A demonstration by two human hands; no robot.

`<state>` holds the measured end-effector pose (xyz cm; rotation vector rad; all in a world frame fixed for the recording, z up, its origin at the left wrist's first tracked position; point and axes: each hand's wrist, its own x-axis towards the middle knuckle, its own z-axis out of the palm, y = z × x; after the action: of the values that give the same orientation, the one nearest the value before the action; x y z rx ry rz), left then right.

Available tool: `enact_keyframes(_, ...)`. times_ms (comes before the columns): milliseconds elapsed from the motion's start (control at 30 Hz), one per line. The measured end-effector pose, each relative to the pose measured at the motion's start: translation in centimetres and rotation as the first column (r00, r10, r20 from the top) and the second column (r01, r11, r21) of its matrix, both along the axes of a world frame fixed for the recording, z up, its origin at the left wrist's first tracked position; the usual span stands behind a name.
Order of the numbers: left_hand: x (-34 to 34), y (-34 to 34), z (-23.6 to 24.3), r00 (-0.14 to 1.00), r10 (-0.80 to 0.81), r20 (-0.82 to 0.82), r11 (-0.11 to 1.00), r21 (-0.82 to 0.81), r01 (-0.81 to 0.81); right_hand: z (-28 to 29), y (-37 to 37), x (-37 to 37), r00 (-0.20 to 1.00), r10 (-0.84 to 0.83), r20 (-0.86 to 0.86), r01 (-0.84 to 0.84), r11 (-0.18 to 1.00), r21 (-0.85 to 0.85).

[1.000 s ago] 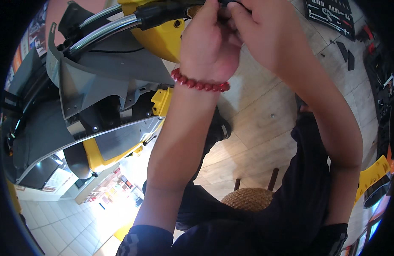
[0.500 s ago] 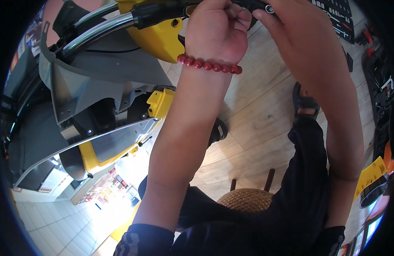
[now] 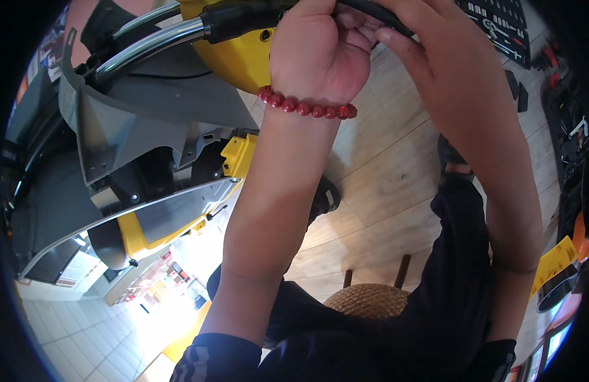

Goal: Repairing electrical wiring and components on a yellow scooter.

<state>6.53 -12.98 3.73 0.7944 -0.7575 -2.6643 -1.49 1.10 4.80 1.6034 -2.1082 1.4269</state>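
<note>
At the top of the view my left hand (image 3: 323,54), above a red bead bracelet, is curled at the black sleeve end of a chrome fork tube (image 3: 155,44); what its fingers grip is mostly hidden. My right hand (image 3: 428,41), just right of it, has thumb and fingers closed on a long black bar-like piece (image 3: 387,16), possibly a tool handle, whose ends are covered. Behind my left hand sits a yellow body panel (image 3: 234,67), with a grey plastic shroud (image 3: 129,121) to the left and below the tube.
An open socket tool case (image 3: 498,35) lies on the wooden floor at upper right, beside small black plates (image 3: 514,89) and a black tool bag (image 3: 559,146). A woven stool (image 3: 364,299) is beneath me. A yellow perforated piece (image 3: 552,267) lies right. My sandalled foot shows past my right knee.
Both hands moved rightward from a second ago. In the last half second my left wrist dropped slightly, and a metal ring end seen by my right thumb is now hidden.
</note>
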Motion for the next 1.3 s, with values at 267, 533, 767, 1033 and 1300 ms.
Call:
enact_keyframes(267, 0.3, 1.5, 1.8, 0.987, 0.083, 0.139, 0.994, -0.084, -0.072, 3.4, -0.7, -0.2, 0.028, -0.176, 0.984, -0.464, 0.87, 0.169)
enact_keyframes(533, 1.0, -0.5, 0.2, 0.998, 0.001, 0.069, 0.988, -0.152, 0.009, 5.7, -0.2, 1.0, 0.454, -0.115, 0.884, -0.29, 0.919, 0.269)
enact_keyframes(767, -0.3, 1.3, 0.9, 0.975, 0.089, 0.204, 0.977, -0.206, -0.046, 5.0, 0.5, -2.5, 0.746, -0.054, 0.664, -0.41, 0.748, 0.522)
enact_keyframes(1033, 0.1, 0.6, 1.1, 0.991, 0.06, 0.117, 0.99, -0.136, -0.044, 4.7, -1.5, 1.2, 0.612, -0.404, 0.68, -0.022, 0.85, 0.526)
enact_keyframes(1300, 0.5, 0.7, 1.6, 0.991, -0.025, 0.134, 0.994, -0.106, 0.039, 1.3, -0.2, 0.6, 0.256, -0.242, 0.936, -0.453, 0.825, 0.337)
